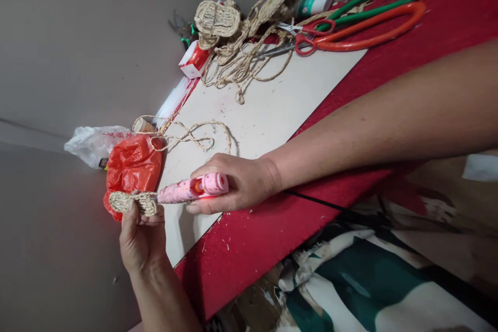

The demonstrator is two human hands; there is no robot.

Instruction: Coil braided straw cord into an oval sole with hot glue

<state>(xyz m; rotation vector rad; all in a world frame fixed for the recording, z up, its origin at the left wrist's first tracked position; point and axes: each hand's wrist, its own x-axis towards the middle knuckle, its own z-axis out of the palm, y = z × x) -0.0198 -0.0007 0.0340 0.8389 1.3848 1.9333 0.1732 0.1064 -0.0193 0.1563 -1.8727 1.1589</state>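
Roughly aligned lengthwise, glue gun [177, 192] points at woven piece [145, 203]

Here we have a big pair of scissors with green and orange loop handles [360, 46], and look, small red-handled metal scissors [307, 29] lying right across them! Near them we spot a white-and-green cylinder [311, 5]. Along the grey wall [78, 62] we get green-handled pliers [193, 28] beside a red-and-white box [196, 59], then a whitish see-through plastic bag [93, 142] against a crumpled red plastic bag [134, 163]. Under us, a pale flat board [272, 98] on the red tabletop [241, 254]!
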